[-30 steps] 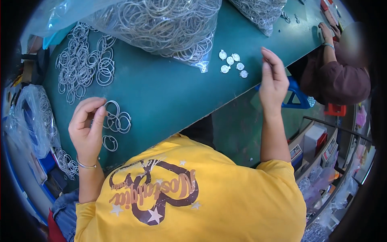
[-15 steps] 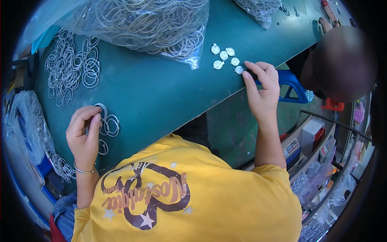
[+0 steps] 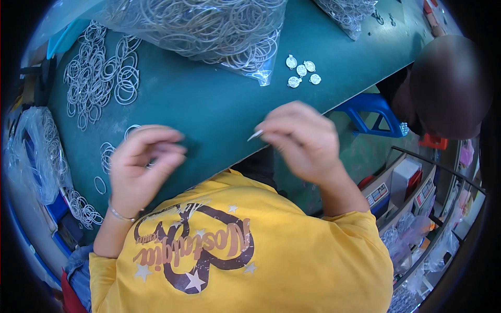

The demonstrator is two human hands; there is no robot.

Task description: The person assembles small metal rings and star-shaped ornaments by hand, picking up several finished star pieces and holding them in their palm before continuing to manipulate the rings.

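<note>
Item: green tabletop point(image 3: 219, 109), taken as landmark for all places.

Right hand point(image 3: 305, 141): raised above the tabletop's near edge, fingers curled and pinching a small silver disc point(image 3: 255, 135) at the fingertips.

Left hand point(image 3: 141, 167): above the near-left part of the tabletop, fingers bent over a few loose metal rings point(image 3: 107, 156); whether it gripped one could not be told.

Spare discs point(image 3: 301, 70): a small cluster near the tabletop's right edge, just beside the clear bag of rings point(image 3: 209, 26) at the far side.

Ring pile point(image 3: 99, 78): spread on the far-left part.

Risk, as judged: the disc was held only by its rim above the edge; a slack pinch would likely drop it off the tabletop. A sweeping forearm could scatter the loose rings.
</note>
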